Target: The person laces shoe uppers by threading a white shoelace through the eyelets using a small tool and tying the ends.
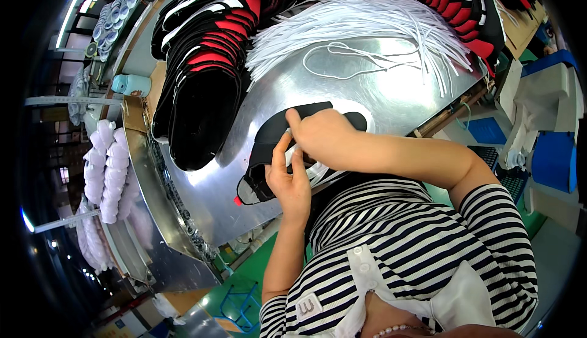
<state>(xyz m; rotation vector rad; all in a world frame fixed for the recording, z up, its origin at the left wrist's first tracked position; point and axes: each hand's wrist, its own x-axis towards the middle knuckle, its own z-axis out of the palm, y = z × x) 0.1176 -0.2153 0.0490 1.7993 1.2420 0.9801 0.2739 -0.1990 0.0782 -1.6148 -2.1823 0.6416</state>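
A black shoe upper [269,131] with a grey lining and a small red tab lies on its side on the metal table, close to my body. White shoelace [315,171] shows along its near side and between my hands. My left hand [288,184] is closed at the upper's opening, its index finger and thumb raised against the edge by the lace. My right hand [327,137] reaches over from the right with curled fingers, pinching lace at the upper's edge. Its fingertips almost meet those of the left, and the exact grip is partly hidden.
A long row of nested black, red and white shoe uppers [205,108] curves along the left; another row [440,1] lies at the far right. Between them spreads a pile of white laces [367,20], with one loose loop on the metal table [269,96]. A light-blue cup [131,85] stands left.
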